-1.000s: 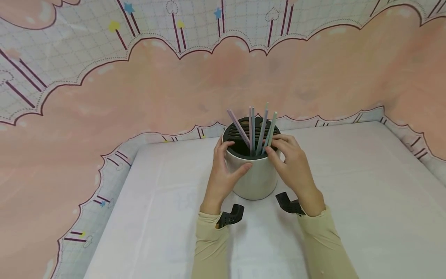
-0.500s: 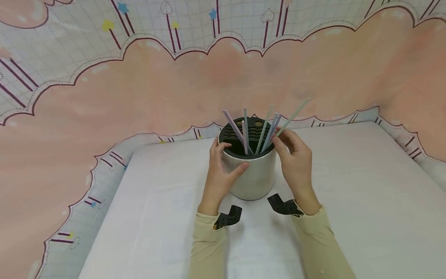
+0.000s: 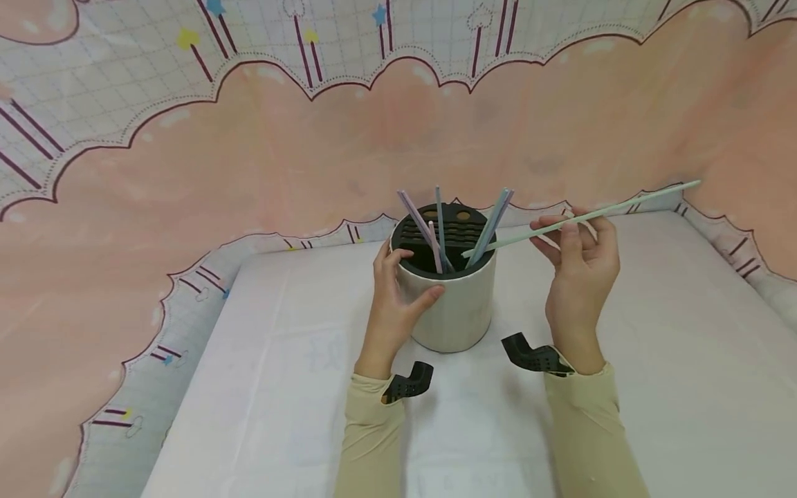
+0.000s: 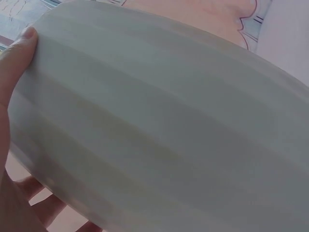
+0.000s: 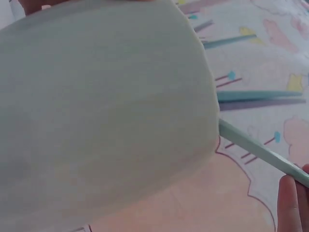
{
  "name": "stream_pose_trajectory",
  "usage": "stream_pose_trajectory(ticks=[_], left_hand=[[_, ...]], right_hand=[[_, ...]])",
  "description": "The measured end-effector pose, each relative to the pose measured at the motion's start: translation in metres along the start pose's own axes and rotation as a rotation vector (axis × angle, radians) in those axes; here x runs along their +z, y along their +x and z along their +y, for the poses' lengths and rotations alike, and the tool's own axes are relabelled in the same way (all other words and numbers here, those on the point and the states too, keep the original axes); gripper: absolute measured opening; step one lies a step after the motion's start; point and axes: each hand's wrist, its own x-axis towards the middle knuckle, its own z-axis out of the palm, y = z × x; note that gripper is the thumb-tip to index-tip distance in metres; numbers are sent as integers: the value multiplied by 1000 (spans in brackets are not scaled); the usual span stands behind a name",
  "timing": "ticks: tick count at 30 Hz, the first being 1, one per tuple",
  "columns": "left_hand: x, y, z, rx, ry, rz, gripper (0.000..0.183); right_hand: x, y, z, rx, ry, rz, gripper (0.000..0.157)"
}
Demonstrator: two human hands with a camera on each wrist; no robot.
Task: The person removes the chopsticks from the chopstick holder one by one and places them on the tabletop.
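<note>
A cream-white round utensil holder [image 3: 453, 315] with a dark slotted top stands upright on the table. My left hand [image 3: 394, 318] grips its left side, fingertips over the dark rim and thumb on the front. The left wrist view shows the thumb and fingers around the white wall [image 4: 154, 116]. Right of the holder, my right hand [image 3: 582, 277] pinches a pale green chopstick [image 3: 623, 206]; I cannot tell whether it is one or a pair. Its lower end is still at the holder's opening. Pink-purple chopsticks [image 3: 418, 216] and blue ones [image 3: 488, 232] stand inside.
A white cloth [image 3: 299, 387] covers the table. Behind it hangs a peach backdrop [image 3: 299, 166] with cloud outlines and stars. A black wrist mount [image 3: 409, 382] sits at the left wrist and another mount [image 3: 535, 354] at the right.
My right hand has moved right, away from the rim, with the pale green chopstick, which has tilted from steep to nearly level. The left hand keeps its hold on the holder.
</note>
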Motion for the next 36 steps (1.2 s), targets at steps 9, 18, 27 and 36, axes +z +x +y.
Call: stream_pose_trajectory(ticks=[9,18,27,36], left_hand=[[0,2,1,-20,-38,2,65],[-1,2,3,-43,-24,1,67],[0,-1,0,-54,-30,-21,66],[0,-2,1,-41,-27,-15,66]], right_hand=[[-21,18,-5,-24,188,75,27],[-44,27,-10,89,124,61,30],[-71,24,-1,351,-744,-222,31],[-103,24,46,378,-1040,-374,43]])
